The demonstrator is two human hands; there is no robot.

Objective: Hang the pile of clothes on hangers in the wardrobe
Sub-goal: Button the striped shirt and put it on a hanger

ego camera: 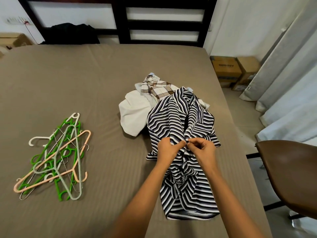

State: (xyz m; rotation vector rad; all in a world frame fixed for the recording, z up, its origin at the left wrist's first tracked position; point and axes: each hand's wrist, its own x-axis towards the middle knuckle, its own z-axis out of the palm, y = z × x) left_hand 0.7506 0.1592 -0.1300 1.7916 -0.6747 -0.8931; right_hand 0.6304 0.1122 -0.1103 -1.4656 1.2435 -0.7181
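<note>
A black-and-white striped shirt (180, 121) lies spread on the bed, its collar end over the clothes pile. My left hand (167, 149) grips one front edge of it and my right hand (205, 149) pinches the other edge, both meeting at the shirt's placket. Behind it the pile holds a white garment (133, 110) and a brown checked shirt (158, 86). A heap of hangers (56, 157), green, peach, grey, white and wire, lies on the left of the bed, well apart from both hands.
The brown-sheeted bed (77, 79) has a dark slatted headboard (123, 23) with a black garment (72, 33) by it. Cardboard boxes (228, 69) and curtains (288, 86) stand at the right. A brown chair (289, 170) sits near the bed's right edge.
</note>
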